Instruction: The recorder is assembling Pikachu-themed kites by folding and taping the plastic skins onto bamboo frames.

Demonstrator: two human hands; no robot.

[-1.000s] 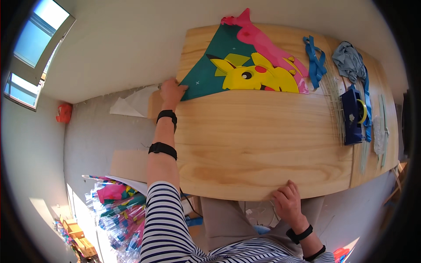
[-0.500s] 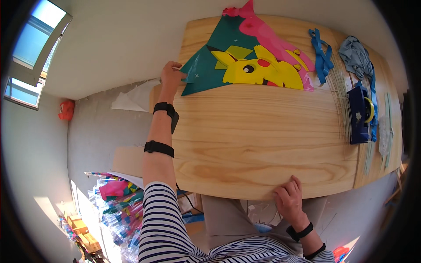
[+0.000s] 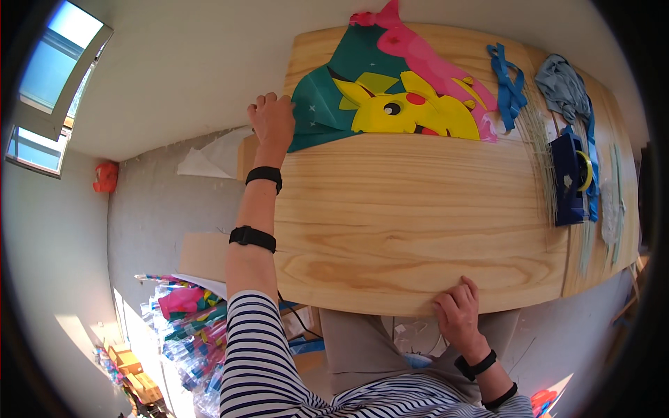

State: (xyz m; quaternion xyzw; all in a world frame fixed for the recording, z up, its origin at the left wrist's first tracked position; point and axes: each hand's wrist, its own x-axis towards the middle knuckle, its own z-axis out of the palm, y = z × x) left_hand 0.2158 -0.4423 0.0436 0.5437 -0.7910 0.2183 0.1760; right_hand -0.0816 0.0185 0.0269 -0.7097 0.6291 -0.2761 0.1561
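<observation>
As the printed sheet [image 3: 404, 111] lies buckled at the worktop's [image 3: 418, 209] eleven o'clock, my curled left grip [image 3: 272, 127] meets its edge, pinch unclear; my half-open right grip [image 3: 458, 315], at six, looks empty. Light tension should prevent creases.

The wide head view looks down and forward across the nearby table [image 3: 418, 216].

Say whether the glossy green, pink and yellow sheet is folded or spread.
Mostly spread: the sheet lies across the pale wooden table, its left corner curled at the left hand.
</observation>
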